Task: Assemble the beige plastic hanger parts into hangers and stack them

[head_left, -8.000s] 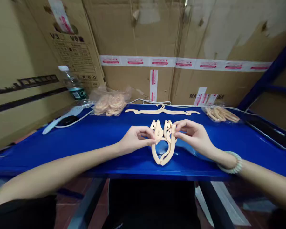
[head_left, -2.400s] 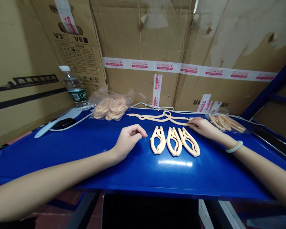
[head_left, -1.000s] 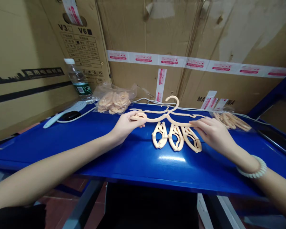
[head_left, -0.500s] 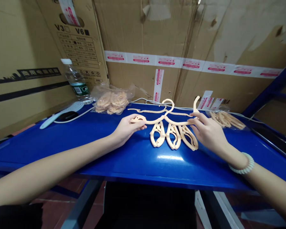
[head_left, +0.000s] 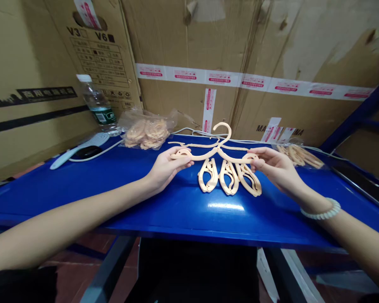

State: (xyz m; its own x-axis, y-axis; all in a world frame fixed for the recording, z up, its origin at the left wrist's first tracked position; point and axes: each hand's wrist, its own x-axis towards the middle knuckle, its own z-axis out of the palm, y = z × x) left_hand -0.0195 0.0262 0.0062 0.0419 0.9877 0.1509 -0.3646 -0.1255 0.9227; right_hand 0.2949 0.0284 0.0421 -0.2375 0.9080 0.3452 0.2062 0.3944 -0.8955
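Note:
Between my two hands a peach-coloured plastic folding hanger (head_left: 205, 155) is held up above the table, its hook upward and its arms spread. My left hand (head_left: 166, 167) pinches the left end between thumb and fingers. At the other end, my right hand (head_left: 274, 168) grips the tip, which is folded in. Below the hanger lie three folded hangers: a left one (head_left: 203, 184), a middle one (head_left: 222, 186) and a tilted right one (head_left: 257, 188). Behind, an unfolded hanger (head_left: 196, 145) rests on the table, partly covered by the held one.
A clear bag of folded hangers (head_left: 148, 132) lies at the back left, beside a water bottle (head_left: 101, 110), a pale blue brush-like object (head_left: 78, 148) and a dark mouse (head_left: 89, 152). Another bag of hangers (head_left: 300, 155) and a black phone (head_left: 363, 185) sit right. Cardboard (head_left: 183, 38) stands behind.
My right hand has folded the upright right tip of the hanger inward and down, and now holds it there. My left hand keeps its grip. The view has shifted slightly.

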